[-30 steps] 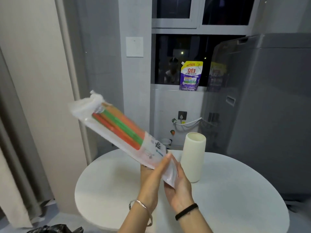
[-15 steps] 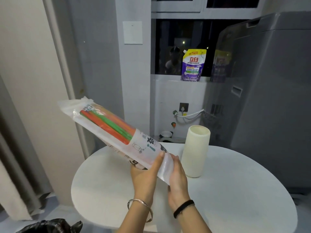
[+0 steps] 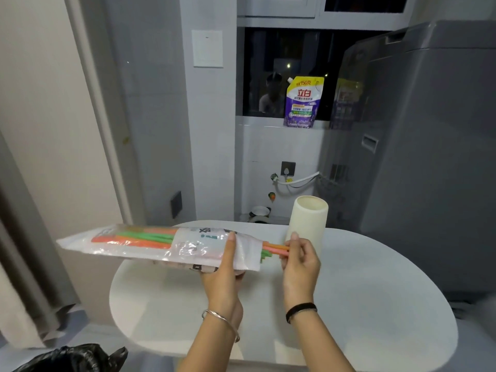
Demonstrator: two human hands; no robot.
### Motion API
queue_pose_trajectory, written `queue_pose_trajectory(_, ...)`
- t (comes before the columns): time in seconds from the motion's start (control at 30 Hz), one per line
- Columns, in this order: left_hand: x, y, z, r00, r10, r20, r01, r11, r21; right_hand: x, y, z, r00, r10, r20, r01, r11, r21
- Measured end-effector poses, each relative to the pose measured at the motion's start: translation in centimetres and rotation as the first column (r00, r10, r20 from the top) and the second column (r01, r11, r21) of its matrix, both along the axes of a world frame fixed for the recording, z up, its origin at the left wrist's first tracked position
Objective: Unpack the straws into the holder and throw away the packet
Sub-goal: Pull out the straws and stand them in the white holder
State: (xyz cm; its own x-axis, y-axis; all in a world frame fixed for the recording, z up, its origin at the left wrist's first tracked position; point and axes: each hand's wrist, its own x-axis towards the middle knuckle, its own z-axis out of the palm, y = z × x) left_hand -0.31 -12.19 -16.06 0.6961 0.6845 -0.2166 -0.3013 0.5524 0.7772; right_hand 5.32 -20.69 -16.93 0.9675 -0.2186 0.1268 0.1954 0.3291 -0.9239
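A long clear plastic packet point(image 3: 150, 244) of orange and green straws lies nearly level above the white round table point(image 3: 375, 291). My left hand point(image 3: 222, 275) grips the packet from below near its open right end, thumb on top. Straw ends point(image 3: 273, 249) stick out of that opening, and my right hand point(image 3: 300, 261) pinches them between thumb and fingers. The cream cylindrical holder point(image 3: 308, 224) stands upright on the table just behind my right hand, its mouth open.
A black rubbish bag point(image 3: 72, 358) sits on the floor at the lower left. A grey washing machine point(image 3: 429, 157) stands to the right of the table. A purple detergent pouch point(image 3: 303, 103) rests on the window sill. A curtain hangs at the left.
The packet has swung down from a steep tilt to nearly level. My right hand has left the packet's end and now pinches straw ends that stick out of the opening.
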Motion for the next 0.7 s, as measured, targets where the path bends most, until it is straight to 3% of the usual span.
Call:
queue_pose_trajectory(0.1, -0.1, 0.4, 0.3, 1.0, 0.011, 0.013, -0.009, 0.994, -0.105, 0.9, -1.8, 0.7, 0.998, -0.02, -0.057, 0.024, 0.997, 0.067)
queue_pose_trajectory(0.2, 0.1, -0.5, 0.4, 0.999, -0.052, 0.009, 0.053, 0.989, -0.141, 0.5, -1.5, 1.0, 0.963, 0.247, -0.111, -0.233, 0.964, 0.127)
queue_pose_trajectory(0.27, 0.4, -1.1, 0.3, 0.996, -0.093, 0.003, 0.093, 0.984, -0.152, -0.1, -0.6, 0.9, 0.924, 0.364, -0.116, -0.359, 0.931, 0.06)
queue_pose_trajectory(0.33, 0.6, -1.5, 0.4, 0.993, -0.121, 0.011, 0.121, 0.976, -0.179, -0.4, -0.7, 1.2, 0.943, 0.313, -0.111, -0.313, 0.95, 0.012)
queue_pose_trajectory(0.47, 1.1, -1.5, 0.7, 0.988, -0.137, 0.074, 0.15, 0.962, -0.229, 0.5, -3.0, 2.5, 0.995, 0.088, -0.036, -0.083, 0.988, 0.127)
queue_pose_trajectory(0.53, 1.3, -1.9, 1.3, 0.985, -0.148, 0.09, 0.165, 0.957, -0.24, 0.6, -3.7, 3.0, 0.992, 0.125, -0.018, -0.122, 0.983, 0.139)
queue_pose_trajectory(0.63, 1.7, -3.2, 2.3, 0.979, -0.18, 0.092, 0.196, 0.954, -0.225, 0.8, -3.2, 4.0, 0.965, 0.258, -0.052, -0.258, 0.966, 0.006)
queue_pose_trajectory(0.7, 2.1, -3.7, 3.1, 0.978, -0.186, 0.096, 0.204, 0.949, -0.239, 1.3, -3.2, 5.2, 0.966, 0.255, -0.045, -0.257, 0.965, -0.05)
